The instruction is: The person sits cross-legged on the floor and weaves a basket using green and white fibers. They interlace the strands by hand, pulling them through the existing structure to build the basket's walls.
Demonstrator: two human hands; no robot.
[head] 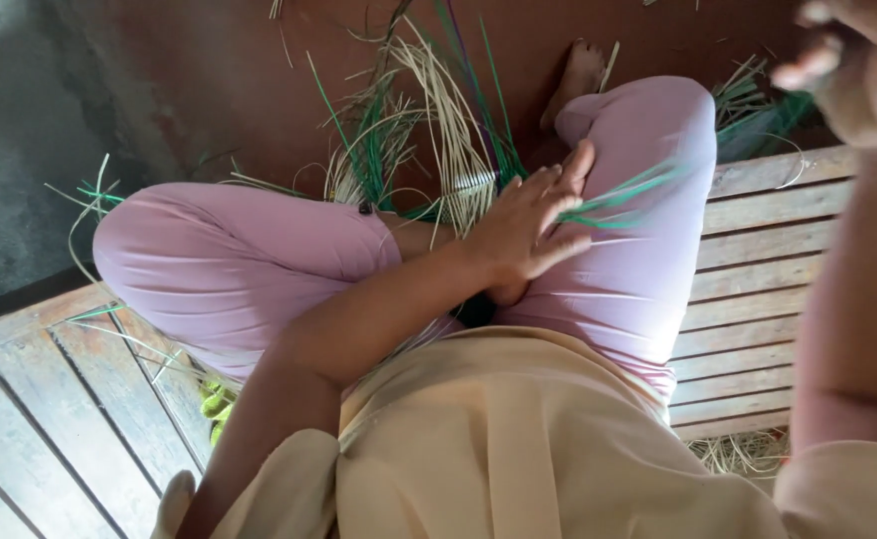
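1. Our left hand (pixel 533 225) lay flat with its fingers (pixel 558 190) spread and extended, palm down, pressing green strips (pixel 623 192) against the right thigh of the pink trousers (pixel 648 260). It gripped nothing; it was only pressing.
2. Our right hand (pixel 853 60) was raised at the upper right corner, blurred and close to the lens. We could not tell whether its fingers were closed or what, if anything, they held.
3. The green strips ran nearly level under the left fingers, long axis left to right with a slight rise toward the right, their free ends pointing at the right knee.
4. Just left of the hand, between the two knees, sat a small woven patch (pixel 473 185) of pale straw. From it a fan of pale straw strands (pixel 438 110) and green ones rose toward the top of the frame, their long axes mostly upright and arching left.
5. Beyond the strands a bare foot (pixel 578 75) rested on the reddish-brown floor (pixel 219 80).
6. We sat cross-legged on a slatted wooden platform (pixel 768 260), slats running roughly left to right on the right side.
7. More loose strands (pixel 94 195), green and pale, lay by the left knee, and a pale tangle (pixel 743 454) showed under the platform at lower right.
8. A beige top (pixel 518 439) filled the foreground.
9. No packages, labels or signs showed anywhere.
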